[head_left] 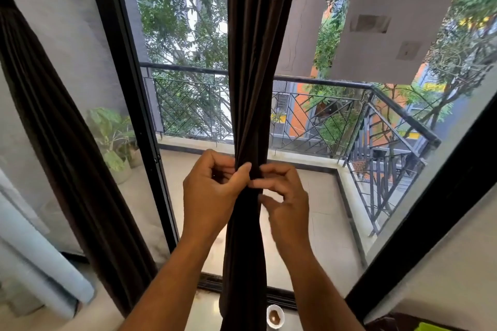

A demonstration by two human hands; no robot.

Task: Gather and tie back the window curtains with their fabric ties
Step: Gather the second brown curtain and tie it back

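1. I am standing at the glass door (193,115), looking down at the dark brown curtain (252,88) that is hanging as one gathered column through the middle of the view, from twelve o'clock down to six o'clock.
2. My left hand (209,191) is curling round the bunched cloth from the nine o'clock side, thumb pressing across the front, so that grip is clamped on the curtain at its narrowest point.
3. My right hand (285,196) is working from the three o'clock side, thumb and forefinger pinching at the same waist of cloth; I cannot tell whether they are holding the curtain itself or a tie of the same colour, because dark cloth is hiding dark cloth.
4. I am judging this as the binding step: the gathering is looking done, the fastening is not.
5. A second curtain (53,129) is hanging at nine o'clock, seemingly cinched already near its top at ten o'clock.
6. Next, I am expecting to need the left grip holding the bundle tight while the right one is drawing the tie snug and knotting it, without letting the folds slip loose.
7. A small white dish (275,316) is sitting on the floor at six o'clock, just beside the curtain's foot, so I am minding my feet.
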